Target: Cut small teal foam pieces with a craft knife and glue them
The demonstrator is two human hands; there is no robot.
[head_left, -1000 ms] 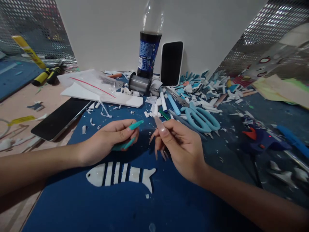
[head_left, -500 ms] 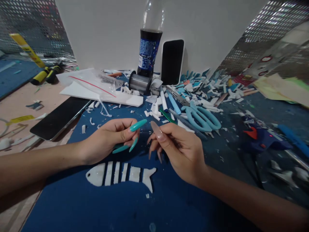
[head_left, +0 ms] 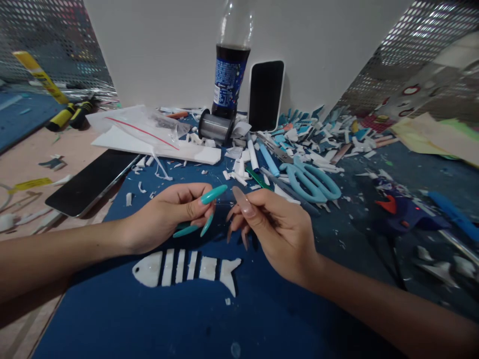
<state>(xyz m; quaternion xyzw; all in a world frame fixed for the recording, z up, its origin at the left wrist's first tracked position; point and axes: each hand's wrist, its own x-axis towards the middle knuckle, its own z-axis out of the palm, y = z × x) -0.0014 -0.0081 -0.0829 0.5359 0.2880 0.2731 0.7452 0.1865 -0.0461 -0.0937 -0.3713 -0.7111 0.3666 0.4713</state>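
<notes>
Pinching fine wire [head_left: 224, 203] between left hand [head_left: 168, 217] and right hand [head_left: 275, 232], above fish cut-out [head_left: 185, 269]; best kept taut.

The dark plastic drink bottle [head_left: 229, 75] carries a blue label [head_left: 226, 81] with white print, but the print is too small and blurred to read. No other text, brand, number or sign can be read anywhere.

Bare blue mat [head_left: 157, 319] lies open below my hands, past the white fish cutout [head_left: 187, 269]. Ahead, scissors [head_left: 312, 180], scraps [head_left: 322, 137], a wire spool [head_left: 214, 127] and bottle [head_left: 230, 75] crowd my way.
</notes>
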